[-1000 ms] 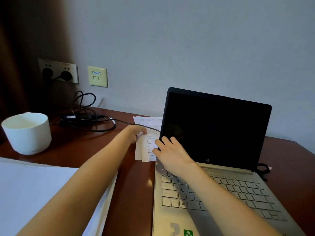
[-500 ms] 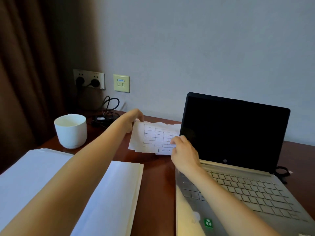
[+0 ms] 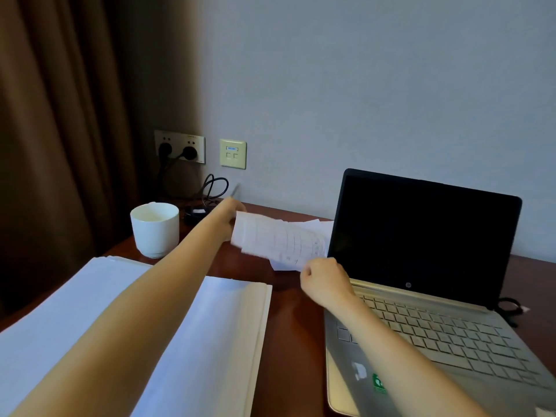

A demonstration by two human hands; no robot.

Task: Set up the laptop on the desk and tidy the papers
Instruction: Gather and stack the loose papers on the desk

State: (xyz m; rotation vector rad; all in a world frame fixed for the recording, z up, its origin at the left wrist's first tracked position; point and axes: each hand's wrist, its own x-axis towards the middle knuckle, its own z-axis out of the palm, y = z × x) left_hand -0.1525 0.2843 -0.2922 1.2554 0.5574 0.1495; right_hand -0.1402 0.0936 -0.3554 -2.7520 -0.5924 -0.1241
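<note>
An open gold laptop [image 3: 427,311] with a dark screen stands on the brown desk [image 3: 288,320] at the right. Several loose white sheets with printed grids [image 3: 279,240] are lifted just left of the screen. My left hand [image 3: 230,210] grips their far left edge. My right hand [image 3: 325,279] pinches their near right corner, in front of the laptop's left hinge. A thick stack of white paper [image 3: 207,335] lies on the desk at the near left, under my left forearm.
A white cup [image 3: 155,228] stands at the back left. Behind it, black cables [image 3: 210,191] run to wall sockets [image 3: 180,146]. A brown curtain [image 3: 54,130] hangs at the left. Another black cable [image 3: 510,305] lies right of the laptop.
Both hands have taken hold of the loose sheets and lifted them out from beside the laptop's screen toward the left. The view has pulled back and swung left.
</note>
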